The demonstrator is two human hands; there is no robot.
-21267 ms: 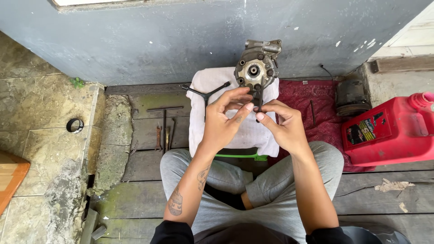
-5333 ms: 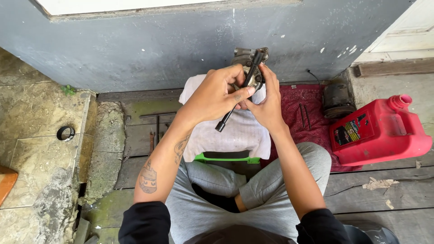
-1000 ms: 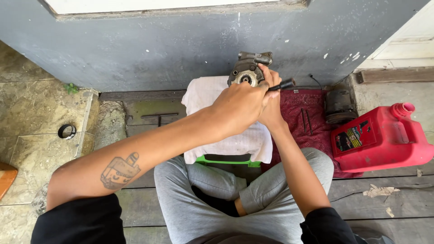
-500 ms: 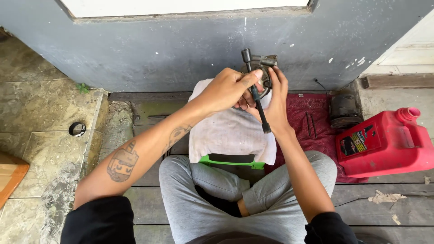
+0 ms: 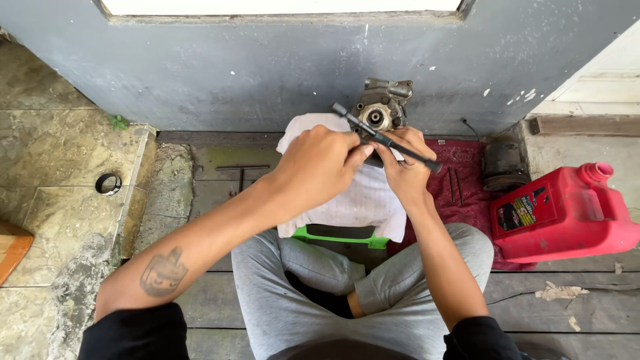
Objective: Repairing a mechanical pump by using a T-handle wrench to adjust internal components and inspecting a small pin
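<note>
A grey metal pump-like part [image 5: 380,110] stands on a white cloth [image 5: 353,200] draped over a green stool [image 5: 340,235], close to the grey wall. A black T-handle wrench [image 5: 390,139] lies across my hands, its bar slanting from upper left to lower right in front of the part. My left hand [image 5: 320,167] pinches the wrench near its middle. My right hand [image 5: 403,167] grips it from below. The wrench's shaft is hidden behind my hands.
A red plastic jug [image 5: 567,213] lies at the right on a dark red cloth [image 5: 470,200] with thin metal tools [image 5: 455,185]. A dark cylindrical part [image 5: 503,163] sits beside it. A black ring [image 5: 108,183] lies on the stone at left. My crossed legs fill the foreground.
The wrench bar has swung from nearly upright to a slant, and both hands have dropped slightly in front of the metal part.
</note>
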